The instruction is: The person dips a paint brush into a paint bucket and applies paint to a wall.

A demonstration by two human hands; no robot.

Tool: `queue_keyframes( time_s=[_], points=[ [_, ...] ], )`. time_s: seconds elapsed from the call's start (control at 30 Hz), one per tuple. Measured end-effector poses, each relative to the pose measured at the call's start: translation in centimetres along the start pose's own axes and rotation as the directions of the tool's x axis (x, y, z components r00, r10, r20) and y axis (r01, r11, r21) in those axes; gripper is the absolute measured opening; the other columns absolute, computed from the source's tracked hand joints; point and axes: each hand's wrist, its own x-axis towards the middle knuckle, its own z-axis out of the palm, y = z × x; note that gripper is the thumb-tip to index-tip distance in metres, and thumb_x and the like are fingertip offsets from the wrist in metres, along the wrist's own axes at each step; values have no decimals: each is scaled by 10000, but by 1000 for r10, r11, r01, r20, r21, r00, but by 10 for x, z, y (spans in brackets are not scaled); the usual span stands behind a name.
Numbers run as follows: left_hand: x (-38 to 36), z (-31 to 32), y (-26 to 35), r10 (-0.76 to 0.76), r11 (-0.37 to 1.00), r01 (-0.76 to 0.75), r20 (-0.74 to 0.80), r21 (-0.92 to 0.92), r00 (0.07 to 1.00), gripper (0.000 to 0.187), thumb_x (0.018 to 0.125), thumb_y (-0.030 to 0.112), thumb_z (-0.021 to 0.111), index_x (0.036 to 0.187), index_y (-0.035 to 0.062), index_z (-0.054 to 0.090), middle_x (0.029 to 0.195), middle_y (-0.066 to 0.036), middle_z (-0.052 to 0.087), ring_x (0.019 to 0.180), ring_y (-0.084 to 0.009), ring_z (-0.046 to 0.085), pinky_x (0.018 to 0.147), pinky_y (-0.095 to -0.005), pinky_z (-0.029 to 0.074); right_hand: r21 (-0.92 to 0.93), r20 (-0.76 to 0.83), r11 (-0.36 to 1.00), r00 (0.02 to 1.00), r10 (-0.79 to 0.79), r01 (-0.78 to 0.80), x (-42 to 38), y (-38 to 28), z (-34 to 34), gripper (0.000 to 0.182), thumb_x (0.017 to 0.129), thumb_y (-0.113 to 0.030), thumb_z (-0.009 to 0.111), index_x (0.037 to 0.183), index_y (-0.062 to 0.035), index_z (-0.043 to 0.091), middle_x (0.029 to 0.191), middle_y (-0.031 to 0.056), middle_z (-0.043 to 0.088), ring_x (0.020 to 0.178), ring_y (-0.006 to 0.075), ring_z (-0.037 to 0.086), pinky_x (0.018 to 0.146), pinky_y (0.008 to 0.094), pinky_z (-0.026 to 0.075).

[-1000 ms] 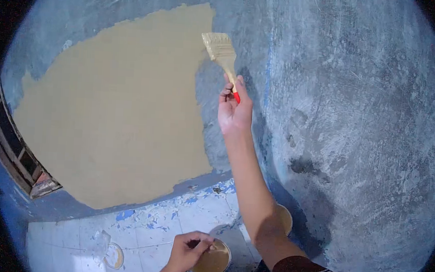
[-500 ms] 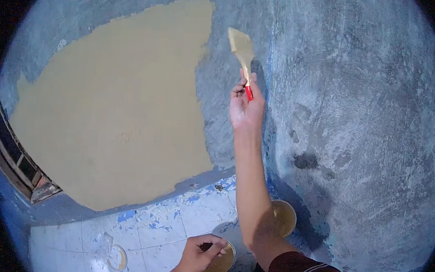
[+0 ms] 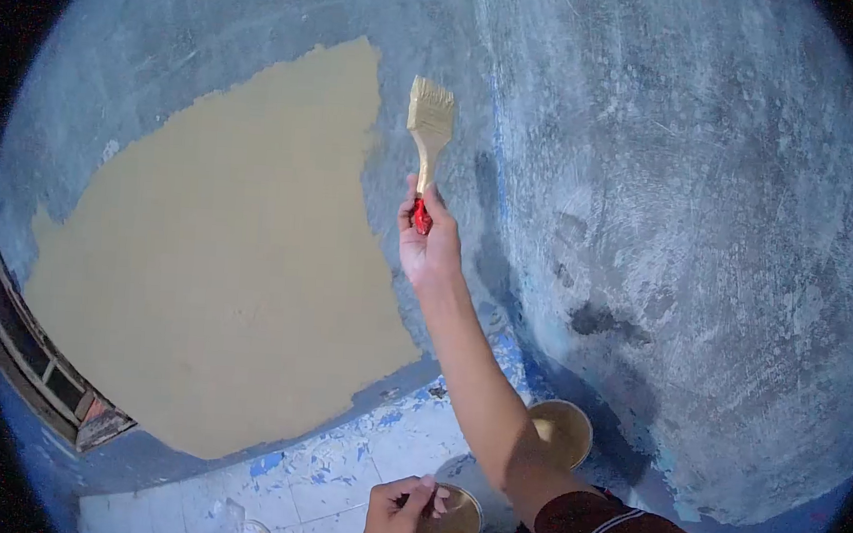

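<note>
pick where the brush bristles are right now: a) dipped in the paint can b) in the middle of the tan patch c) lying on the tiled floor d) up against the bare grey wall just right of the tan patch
d: the right hand holds the paintbrush upright, with its bristles over the unpainted grey wall, just right of the tan painted patch edge, well above the paint can.

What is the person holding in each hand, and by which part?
The right hand holds a paintbrush by the red end of its handle, bristles up against the wall. The left hand grips the rim of a small paint can.
</note>
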Motion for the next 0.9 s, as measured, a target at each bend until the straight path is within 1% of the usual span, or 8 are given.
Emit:
queue_keyframes(
  time_s=[0.03,0.13,0.2,0.4,0.47,0.5,0.57,0.9],
  points=[
    [0,-1,2,-9,1000,8,-5,-23,1000,384,992,228,490,828,-75,659,690,-90,638,627,-152,591,618,-292,490,9,-8,1000,1000,7,-7,4,0,-5,212,937,-103,556,1117,8,546,1093,116,607,942,157,595,764,272,511],
    [-3,-8,3,-5,1000,5,-14,-26,1000,474,1017,291,421,822,-74,651,686,-104,627,623,-171,588,603,-304,486,-383,112,924,991,69,-21,9,-13,-18,207,963,-163,519,1123,-34,547,1013,70,611,872,146,575,749,294,455],
    [-7,-12,10,7,996,-6,16,-90,1000,495,1028,311,389,860,-73,655,720,-70,617,665,-131,555,670,-272,468,-697,320,703,938,132,139,7,-20,-18,191,981,-190,479,1085,-47,551,938,39,589,849,145,565,772,312,435],
    [-10,-29,8,19,983,-22,-17,-182,1000,587,1043,347,278,878,-78,648,729,-94,617,674,-154,569,681,-290,479,-826,206,560,961,186,69,6,-23,-25,166,995,-201,447,1034,-50,506,810,20,511,597,95,499,477,248,392],
    [-7,-35,9,41,987,-45,-32,-155,999,603,1044,352,263,864,-78,646,731,-96,621,659,-157,574,662,-287,479,-951,104,299,993,55,83,15,-30,-23,225,974,-246,461,936,-40,544,734,13,556,569,106,511,523,250,408],
    [-5,-38,6,61,987,-65,-33,-150,998,600,1043,352,267,859,-76,645,733,-98,623,652,-156,575,650,-286,477,-953,97,294,993,64,75,23,-32,-26,225,974,-246,461,936,-40,544,734,13,556,569,106,511,523,250,408],
    [-4,-40,6,80,987,-87,-55,-136,995,591,1042,352,281,841,-70,644,717,-99,626,625,-155,574,620,-280,470,-970,239,46,971,-18,240,44,-34,-34,301,962,-283,478,872,-16,584,661,27,547,568,107,506,525,277,402],
    [-3,-40,5,76,996,-81,-91,-45,993,586,1038,365,297,830,-52,652,674,-80,619,593,-139,565,575,-269,455,-953,286,98,958,-4,285,73,-10,-37,341,962,-273,482,791,-2,597,611,21,535,532,104,484,503,280,387]
  ],
)
